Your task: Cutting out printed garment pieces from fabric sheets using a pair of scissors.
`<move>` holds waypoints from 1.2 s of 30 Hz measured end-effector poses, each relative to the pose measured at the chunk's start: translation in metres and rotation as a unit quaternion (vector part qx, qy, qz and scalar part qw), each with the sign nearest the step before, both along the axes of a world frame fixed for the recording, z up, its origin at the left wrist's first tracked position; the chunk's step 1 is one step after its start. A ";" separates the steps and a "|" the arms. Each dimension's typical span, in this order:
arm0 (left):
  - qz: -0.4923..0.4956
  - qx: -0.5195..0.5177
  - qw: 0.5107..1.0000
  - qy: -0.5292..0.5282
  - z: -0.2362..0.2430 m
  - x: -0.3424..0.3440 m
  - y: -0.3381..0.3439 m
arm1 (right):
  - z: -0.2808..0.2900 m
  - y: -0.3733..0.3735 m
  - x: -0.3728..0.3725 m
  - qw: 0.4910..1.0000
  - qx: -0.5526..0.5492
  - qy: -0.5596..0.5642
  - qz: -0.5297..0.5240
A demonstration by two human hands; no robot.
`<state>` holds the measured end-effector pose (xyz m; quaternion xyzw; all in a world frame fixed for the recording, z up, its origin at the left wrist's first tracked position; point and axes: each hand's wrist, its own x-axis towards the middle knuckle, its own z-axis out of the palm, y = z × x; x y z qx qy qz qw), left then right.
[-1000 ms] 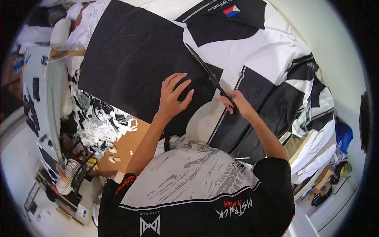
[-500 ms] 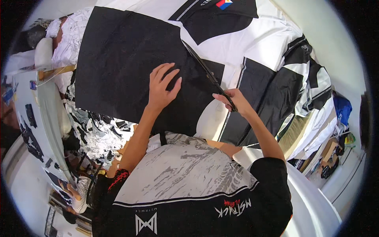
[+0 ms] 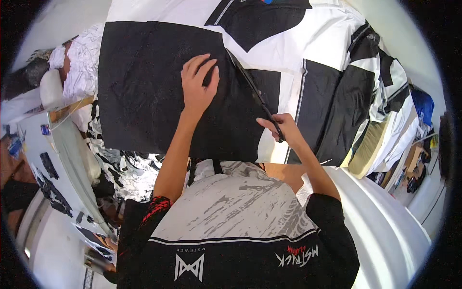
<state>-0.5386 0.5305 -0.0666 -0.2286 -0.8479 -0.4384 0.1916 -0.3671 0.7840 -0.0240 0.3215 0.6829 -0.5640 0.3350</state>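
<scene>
A large black fabric piece lies over white and black printed fabric. My left hand rests on it with fingers apart and slightly curled. My right hand grips long black scissors by the handles. Their blades point up and to the left, along the right edge of the black piece near its top corner. Beyond that corner lies a black curved panel with a striped band. Another black panel with a light strip lies just right of the scissors.
A heap of white and black fabric scraps is at lower left, beside a pale board with dark patches. Crumpled white cloth is at upper left. A pale cushion, a blue bundle and cardboard are at the right.
My left hand and the scissors have shifted a little in view as the camera moved. The black piece appears more squared to me. The seated person at lower left is now mostly hidden.
</scene>
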 end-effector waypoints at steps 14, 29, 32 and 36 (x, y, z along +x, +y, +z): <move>-0.037 -0.008 0.999 0.000 -0.010 -0.042 0.017 | 0.004 -0.038 0.018 0.995 -0.030 0.007 -0.093; -0.003 -0.154 0.988 0.031 -0.023 -0.069 0.017 | 0.004 -0.083 0.005 0.980 -0.090 0.014 -0.178; 0.002 -0.174 0.985 0.016 -0.022 -0.068 0.016 | 0.006 -0.093 0.004 0.977 -0.092 0.001 -0.192; 0.007 -0.182 0.983 0.009 -0.021 -0.066 0.019 | 0.006 -0.098 0.000 0.975 -0.092 -0.002 -0.203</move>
